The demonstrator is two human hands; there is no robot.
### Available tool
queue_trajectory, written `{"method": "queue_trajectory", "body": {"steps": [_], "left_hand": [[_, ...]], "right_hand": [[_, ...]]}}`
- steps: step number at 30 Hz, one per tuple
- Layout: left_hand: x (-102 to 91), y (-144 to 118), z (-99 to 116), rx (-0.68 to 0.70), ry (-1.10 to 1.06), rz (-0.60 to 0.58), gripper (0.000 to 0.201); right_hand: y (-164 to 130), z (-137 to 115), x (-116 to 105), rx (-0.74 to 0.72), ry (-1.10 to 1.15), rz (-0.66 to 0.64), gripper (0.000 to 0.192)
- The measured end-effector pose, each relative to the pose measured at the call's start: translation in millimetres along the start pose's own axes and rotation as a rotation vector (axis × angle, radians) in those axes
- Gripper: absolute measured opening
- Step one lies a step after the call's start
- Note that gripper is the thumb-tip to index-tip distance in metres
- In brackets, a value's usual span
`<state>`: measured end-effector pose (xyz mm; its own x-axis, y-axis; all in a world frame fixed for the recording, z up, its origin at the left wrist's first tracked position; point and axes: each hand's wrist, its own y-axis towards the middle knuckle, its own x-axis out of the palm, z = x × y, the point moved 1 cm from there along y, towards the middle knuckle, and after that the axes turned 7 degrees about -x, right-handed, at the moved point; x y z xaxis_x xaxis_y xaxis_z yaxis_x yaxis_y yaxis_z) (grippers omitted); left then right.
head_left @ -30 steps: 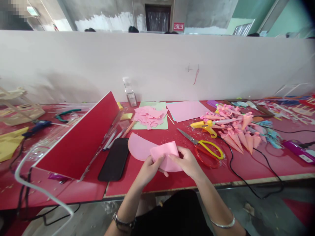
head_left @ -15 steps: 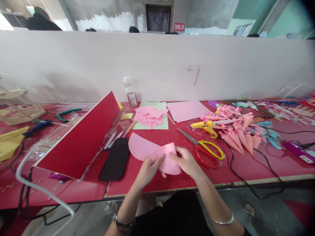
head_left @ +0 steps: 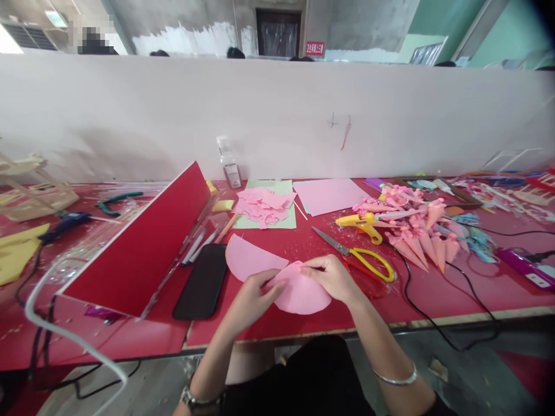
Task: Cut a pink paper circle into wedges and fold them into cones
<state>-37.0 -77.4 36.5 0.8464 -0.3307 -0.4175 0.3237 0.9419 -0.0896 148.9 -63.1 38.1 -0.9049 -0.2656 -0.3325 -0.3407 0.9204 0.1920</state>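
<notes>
Just now, the fold (head_left: pixel 303 296) is held low over the near part of the counter (head_left: pixel 269 325), its curved edge turned near and its narrow end pointed far; no clear long axis can be told, length and breadth looking much alike. The squared far edge seen a moment ago has given way to this narrow end, so the shaping is judged to be under way. Its left side is kept in the grip of the left hand (head_left: pixel 254 297); its far end is pinched by the right hand (head_left: pixel 332 280). Farther left, a second piece (head_left: pixel 251 257) is laid; to the right, scissors (head_left: pixel 346 250); beyond, scraps (head_left: pixel 264 208) are heaped.
</notes>
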Motion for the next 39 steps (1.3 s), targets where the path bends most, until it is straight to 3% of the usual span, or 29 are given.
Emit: {"method": "queue_trajectory", "body": {"steps": [6,9,12,15,19,25,28,31,35,39], "left_hand": [[-2.5,-6.3,17.4,0.160,0.381,0.044,0.020],[2.3,-4.6,16.7,0.246,0.531,0.072,0.026],[-0.1,-4.6,12.3,0.248,0.489,0.147,0.025],[-8.8,-8.3,7.0,0.205,0.406,0.258,0.023],[-17.1,-13.5,2.9,0.179,0.352,0.279,0.023],[-9.0,-9.2,7.1,0.143,0.335,0.311,0.023],[0.7,-4.9,10.6,0.171,0.351,0.285,0.023],[6.8,-3.4,12.0,0.202,0.344,0.267,0.022],[5.2,-4.7,9.2,0.246,0.378,0.246,0.020],[-6.5,-7.6,3.0,0.229,0.405,0.286,0.020]], "right_hand": [[1.9,-20.7,5.2,-0.124,-0.168,-0.285,0.032],[4.4,-25.8,7.7,-0.178,-0.234,-0.317,0.035],[6.3,-26.7,4.5,-0.179,-0.208,-0.326,0.036],[6.5,-23.6,-4.5,-0.183,-0.174,-0.293,0.033],[4.4,-17.5,-15.6,-0.182,-0.189,-0.269,0.029],[-0.8,-23.7,-7.1,-0.313,-0.564,0.068,0.026],[-1.9,-27.1,8.7,-0.457,-0.645,0.034,0.020],[-1.1,-23.7,19.2,-0.512,-0.635,0.034,0.016],[0.5,-11.4,16.3,-0.480,-0.612,0.045,0.015],[-0.2,5.0,-2.5,-0.387,-0.617,0.060,0.016]]}}
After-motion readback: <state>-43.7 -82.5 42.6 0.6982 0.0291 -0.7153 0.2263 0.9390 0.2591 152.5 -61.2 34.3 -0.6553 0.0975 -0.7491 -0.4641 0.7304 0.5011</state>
